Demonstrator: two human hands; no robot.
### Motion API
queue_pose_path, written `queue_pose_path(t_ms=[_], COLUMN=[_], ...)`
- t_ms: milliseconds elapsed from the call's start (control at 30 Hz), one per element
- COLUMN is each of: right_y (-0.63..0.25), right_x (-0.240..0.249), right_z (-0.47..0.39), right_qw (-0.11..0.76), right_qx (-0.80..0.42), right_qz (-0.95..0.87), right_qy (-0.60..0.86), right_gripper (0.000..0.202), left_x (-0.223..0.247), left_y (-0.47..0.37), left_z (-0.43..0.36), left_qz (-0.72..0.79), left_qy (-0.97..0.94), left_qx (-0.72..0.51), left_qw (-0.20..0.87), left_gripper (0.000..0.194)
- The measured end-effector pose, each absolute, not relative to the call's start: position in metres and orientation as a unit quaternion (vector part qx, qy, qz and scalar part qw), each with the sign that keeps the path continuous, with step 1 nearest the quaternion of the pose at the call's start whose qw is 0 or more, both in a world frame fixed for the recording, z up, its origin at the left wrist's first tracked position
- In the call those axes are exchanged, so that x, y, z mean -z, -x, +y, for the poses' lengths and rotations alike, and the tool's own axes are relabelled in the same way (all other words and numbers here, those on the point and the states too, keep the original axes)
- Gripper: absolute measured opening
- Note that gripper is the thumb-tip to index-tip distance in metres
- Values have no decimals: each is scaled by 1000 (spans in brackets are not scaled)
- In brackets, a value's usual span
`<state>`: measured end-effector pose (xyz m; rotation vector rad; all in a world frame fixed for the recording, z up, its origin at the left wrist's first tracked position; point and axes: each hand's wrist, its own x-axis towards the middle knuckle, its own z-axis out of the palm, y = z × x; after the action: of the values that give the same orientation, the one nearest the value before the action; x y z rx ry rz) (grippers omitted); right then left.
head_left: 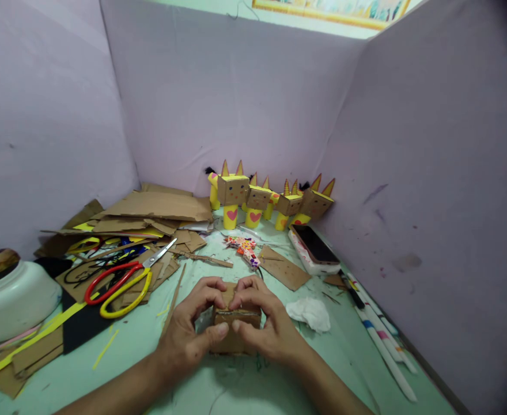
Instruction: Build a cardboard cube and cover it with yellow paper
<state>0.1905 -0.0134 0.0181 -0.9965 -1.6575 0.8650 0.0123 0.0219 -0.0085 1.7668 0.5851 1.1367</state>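
A small brown cardboard box [236,341] rests on the pale green table in front of me, one edge facing up. My left hand [197,323] grips it from the left, thumb on the near face and fingers over the top. From the right, my right hand [264,320] holds it the same way, its thumb close to the other thumb. Both hands' fingertips press along the upper edge. Just beyond the box lies a glue gun [245,249] with a colourful pattern, beside a flat cardboard piece [284,268].
Red-and-yellow scissors [126,282] lie on cardboard scraps [154,207] at the left, near a white pot [18,300]. Yellow cardboard animal figures [231,190] stand at the back. A phone [316,243], crumpled tissue [309,314] and marker pens [385,340] are at the right.
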Motion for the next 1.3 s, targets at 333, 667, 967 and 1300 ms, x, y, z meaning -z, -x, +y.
queue_pose_path(t_ms=[333, 667, 967, 1300], right_y=[-190, -189, -189, -191], right_x=[-15, -16, -11, -4], right_z=[-13, -11, -9, -4], right_qw=[498, 507, 521, 541], right_qx=[-350, -357, -338, -341], right_qz=[-678, -654, -658, -648], right_qy=[412, 434, 425, 415], right_gripper=[18, 19, 19, 12], left_x=[12, 14, 16, 7], left_y=[-11, -15, -16, -18], left_z=[24, 33, 39, 25], left_qz=[236, 215, 154, 258], left_qy=[-716, -645, -651, -687], left_qx=[-454, -421, -405, -423], left_qw=[474, 600, 623, 531], left_gripper=[21, 35, 33, 26])
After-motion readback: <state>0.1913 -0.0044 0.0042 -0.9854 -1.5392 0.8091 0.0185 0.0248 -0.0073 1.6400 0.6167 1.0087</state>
